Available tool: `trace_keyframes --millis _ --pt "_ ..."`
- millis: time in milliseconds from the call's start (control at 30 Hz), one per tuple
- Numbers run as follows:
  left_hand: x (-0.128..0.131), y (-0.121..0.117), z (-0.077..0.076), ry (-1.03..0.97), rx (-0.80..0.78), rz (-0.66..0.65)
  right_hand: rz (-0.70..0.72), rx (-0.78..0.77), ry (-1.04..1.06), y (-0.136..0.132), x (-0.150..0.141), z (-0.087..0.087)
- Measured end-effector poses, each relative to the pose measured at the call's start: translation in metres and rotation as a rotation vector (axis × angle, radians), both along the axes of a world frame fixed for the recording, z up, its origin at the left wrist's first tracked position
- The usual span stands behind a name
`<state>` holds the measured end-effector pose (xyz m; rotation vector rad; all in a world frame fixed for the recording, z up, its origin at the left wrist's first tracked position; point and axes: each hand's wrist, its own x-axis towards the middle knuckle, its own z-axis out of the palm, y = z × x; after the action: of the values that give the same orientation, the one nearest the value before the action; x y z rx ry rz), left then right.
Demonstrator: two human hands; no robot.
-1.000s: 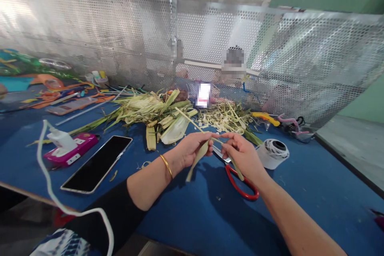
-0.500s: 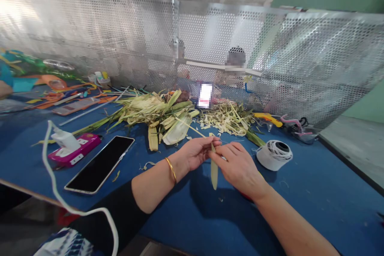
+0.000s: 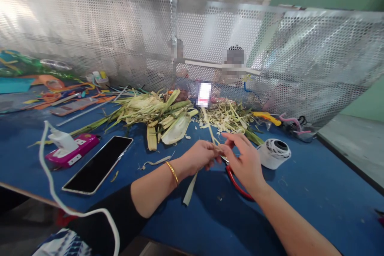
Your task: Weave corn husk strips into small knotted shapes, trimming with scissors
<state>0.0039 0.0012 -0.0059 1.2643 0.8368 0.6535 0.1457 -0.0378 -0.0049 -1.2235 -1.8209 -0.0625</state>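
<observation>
My left hand (image 3: pixel 201 156), below a gold bangle (image 3: pixel 172 173), is closed in a pinch on a pale plant strip (image 3: pixel 210 130). The strip's thin upper part points toward the far side of the table, and a wider leaf-like end (image 3: pixel 189 192) hangs below the fingers. My right hand (image 3: pixel 244 162) is close by on the right, its thumb near the pinched spot and its other fingers stretched apart. Under it lie scissors with red handles (image 3: pixel 235 186), partly covered by the hand. Fine thread shows faintly between the hands.
Dried husks (image 3: pixel 144 110) and pale shavings (image 3: pixel 225 118) are heaped behind my hands. A white thread spool (image 3: pixel 273 154) stands at right. A phone (image 3: pixel 99 164), a pink power strip (image 3: pixel 73 150) and a white cable (image 3: pixel 49 176) lie left. A perforated metal screen (image 3: pixel 120 36) borders the back.
The strip's thin end has swung to point away from me, and its wide end has moved left. My right hand has lifted its fingers, uncovering the red scissors.
</observation>
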Motion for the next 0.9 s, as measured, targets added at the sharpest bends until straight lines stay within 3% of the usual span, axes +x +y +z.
trace_keyframes --millis 100,200,300,400,467,600,800,900 --pt "0.004 -0.012 0.002 0.201 0.087 -0.191 0.000 -0.301 0.110 0.005 0.003 0.000" --pt "0.007 -0.016 0.003 0.209 0.021 -0.195 0.033 -0.412 0.207 0.003 0.001 0.004" --pt "0.005 -0.010 0.002 0.081 -0.120 -0.036 -0.043 -0.258 0.250 -0.004 -0.004 0.008" --pt "0.002 0.002 0.001 -0.096 -0.350 0.084 -0.029 -0.058 0.166 -0.011 -0.006 0.009" --pt "-0.002 0.010 0.002 -0.209 -0.458 0.123 0.041 0.079 -0.019 -0.012 -0.006 0.006" --pt "-0.012 0.019 0.011 -0.315 -0.508 0.099 0.174 0.277 -0.493 -0.007 -0.005 -0.001" --pt "-0.021 0.026 0.016 -0.360 -0.559 0.142 0.296 0.134 -0.633 0.003 -0.003 -0.009" --pt "-0.021 0.029 0.012 -0.383 -0.531 0.168 0.262 0.154 -0.701 0.004 -0.002 -0.010"
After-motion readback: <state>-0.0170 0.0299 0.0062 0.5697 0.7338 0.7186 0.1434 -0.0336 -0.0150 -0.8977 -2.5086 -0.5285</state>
